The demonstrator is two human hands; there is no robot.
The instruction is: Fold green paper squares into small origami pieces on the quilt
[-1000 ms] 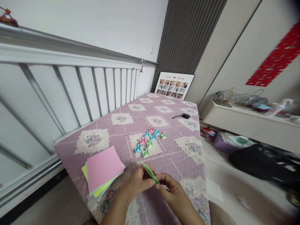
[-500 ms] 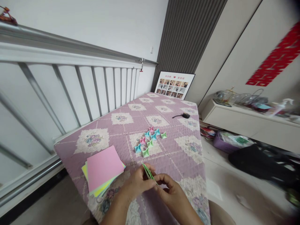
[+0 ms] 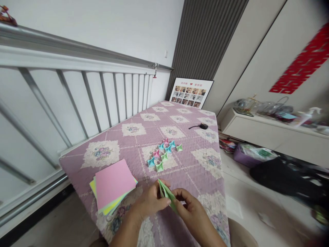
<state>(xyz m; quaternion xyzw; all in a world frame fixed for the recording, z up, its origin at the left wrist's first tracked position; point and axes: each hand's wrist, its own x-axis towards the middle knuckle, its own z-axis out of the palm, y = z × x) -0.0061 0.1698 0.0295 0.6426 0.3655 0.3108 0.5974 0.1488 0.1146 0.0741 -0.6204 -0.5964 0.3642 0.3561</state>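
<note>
Between both hands, near the front of the cloth, is a folded piece of green paper (image 3: 166, 192) with its layers spread apart. My left hand (image 3: 153, 199) pinches its left side, thumb in front and fingers behind. At its right edge my right hand (image 3: 187, 206) grips the paper with thumb and bent fingers. Just beyond the hands stand several small folded paper pieces, among them a green one (image 3: 159, 166), a blue one (image 3: 151, 162) and a pink one (image 3: 156, 153). Left of my hands lies a stack of coloured paper sheets (image 3: 114, 185), pink on top.
A purple quilted cloth (image 3: 133, 147) with floral patches covers the surface. A black object with a thin tail (image 3: 203, 126) lies at the far right. A white railing (image 3: 102, 99) runs along the left, and a photo board (image 3: 190, 92) leans at the far end.
The green paper has turned and its layers have opened wider, showing more of its face. My right hand has shifted slightly; the small folded pieces and the stack stay put.
</note>
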